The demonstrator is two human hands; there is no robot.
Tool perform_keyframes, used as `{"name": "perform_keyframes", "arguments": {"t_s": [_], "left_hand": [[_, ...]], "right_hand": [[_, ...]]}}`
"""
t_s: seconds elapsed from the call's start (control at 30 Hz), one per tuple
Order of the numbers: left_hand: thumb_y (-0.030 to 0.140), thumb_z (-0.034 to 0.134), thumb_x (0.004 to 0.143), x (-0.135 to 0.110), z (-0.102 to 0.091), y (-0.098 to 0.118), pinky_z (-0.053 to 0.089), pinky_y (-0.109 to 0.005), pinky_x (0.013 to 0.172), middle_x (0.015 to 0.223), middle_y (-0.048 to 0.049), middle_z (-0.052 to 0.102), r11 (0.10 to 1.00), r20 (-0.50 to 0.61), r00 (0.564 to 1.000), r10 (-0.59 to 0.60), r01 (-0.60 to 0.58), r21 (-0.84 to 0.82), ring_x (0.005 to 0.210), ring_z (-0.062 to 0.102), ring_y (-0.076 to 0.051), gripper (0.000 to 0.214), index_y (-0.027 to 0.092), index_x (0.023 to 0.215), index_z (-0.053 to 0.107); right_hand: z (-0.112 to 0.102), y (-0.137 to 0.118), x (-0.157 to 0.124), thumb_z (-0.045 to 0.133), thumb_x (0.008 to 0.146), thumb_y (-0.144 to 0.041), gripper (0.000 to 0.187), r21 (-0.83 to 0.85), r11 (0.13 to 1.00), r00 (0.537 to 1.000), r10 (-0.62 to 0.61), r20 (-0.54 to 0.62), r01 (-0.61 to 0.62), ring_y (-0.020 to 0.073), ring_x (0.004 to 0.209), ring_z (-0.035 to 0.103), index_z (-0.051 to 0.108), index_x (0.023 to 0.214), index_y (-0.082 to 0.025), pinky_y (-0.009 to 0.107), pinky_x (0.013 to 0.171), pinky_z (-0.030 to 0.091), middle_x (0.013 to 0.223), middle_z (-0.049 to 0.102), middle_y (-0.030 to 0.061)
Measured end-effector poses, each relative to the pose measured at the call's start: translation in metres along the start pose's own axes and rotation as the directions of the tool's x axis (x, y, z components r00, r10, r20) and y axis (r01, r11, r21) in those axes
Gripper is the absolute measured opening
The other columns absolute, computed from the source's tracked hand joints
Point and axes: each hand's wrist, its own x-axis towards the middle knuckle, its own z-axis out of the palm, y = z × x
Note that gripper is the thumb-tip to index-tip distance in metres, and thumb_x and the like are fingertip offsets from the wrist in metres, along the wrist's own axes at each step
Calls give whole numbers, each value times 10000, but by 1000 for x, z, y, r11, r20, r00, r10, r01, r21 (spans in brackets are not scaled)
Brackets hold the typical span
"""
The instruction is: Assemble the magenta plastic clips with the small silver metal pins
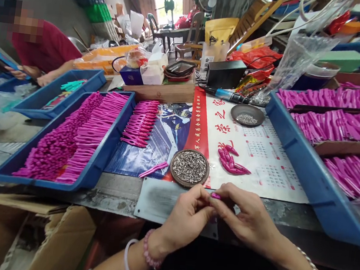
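My left hand [186, 217] and my right hand [248, 220] meet at the table's near edge, both pinching one small magenta plastic piece [216, 196] between the fingertips. Just beyond them stands a round dish of small metal parts [189, 167]. A little heap of magenta pieces [231, 161] lies to the dish's right on a printed calendar sheet [262, 158]. One loose magenta piece [153, 170] lies left of the dish. A neat row of magenta pieces [140, 123] lies further back on the left.
A blue tray [97, 166] full of magenta pieces stands at the left, another blue tray [299, 154] of them at the right. A second small metal dish [247, 115], a black box [225, 73] and a soldering tool [227, 95] lie behind. A person in red [42, 48] works at far left. A cardboard box [23, 234] sits below.
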Motion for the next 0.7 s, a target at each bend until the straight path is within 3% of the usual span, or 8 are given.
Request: {"name": "perform_keyframes", "arguments": {"t_s": [0.07,0.13,0.27,0.33,0.4,0.47,0.6,0.7], "left_hand": [[362,745,779,1,4,4,436,-209,627,702,27,590,999,-8,1000,-26,26,-36,655,564,-90,292,161,795,534],[368,762,761,2,10,8,474,-222,632,712,10,633,991,16,998,-65,67,-118,651,611,-103,310,158,819,542],[393,808,689,3,22,16,534,-246,553,685,-35,693,926,64,974,-218,227,-301,566,663,-141,386,157,830,538],[394,815,671,1,26,17,543,-232,530,677,-51,700,896,65,959,-275,281,-344,538,662,-136,391,150,811,543],[387,799,687,-1,28,16,552,-219,535,694,-66,706,883,71,955,-287,293,-367,545,666,-129,367,143,801,550],[377,771,719,-3,29,13,554,-210,534,713,-78,708,877,79,956,-284,292,-382,558,671,-128,335,139,799,550],[347,712,774,-7,29,7,556,-209,525,728,-95,713,861,62,953,-296,295,-414,562,675,-133,270,137,809,546],[302,641,833,-9,30,4,557,-212,521,735,-108,718,844,45,946,-322,308,-438,565,681,-140,195,135,819,541]], "right_hand": [[-3,-3,2,568,934,-252,199,90,987,991,131,4,-131,130,565,540,586,747,-186,233,515,406,653,590,-3],[-7,-6,4,619,907,-335,250,275,909,947,320,29,-315,125,524,537,575,707,-191,220,468,405,618,574,-12],[-8,-7,3,769,780,-451,367,671,494,781,588,210,-552,77,346,443,528,665,-199,168,328,319,491,526,-53],[-6,-5,0,810,748,-430,378,757,308,732,606,310,-576,67,302,402,519,662,-205,160,308,323,426,491,-76],[-4,-1,-4,821,747,-408,373,793,187,713,587,384,-580,63,276,366,517,661,-210,165,300,345,374,441,-98],[-2,3,-9,835,739,-390,380,804,139,703,586,403,-578,48,267,323,516,648,-205,154,291,332,355,413,-110],[2,8,-14,848,735,-389,379,803,128,680,617,396,-583,24,277,280,541,646,-184,117,283,270,360,394,-114],[5,9,-13,855,714,-425,394,801,104,680,600,422,-589,23,279,267,550,650,-184,129,272,298,373,404,-112]]}}
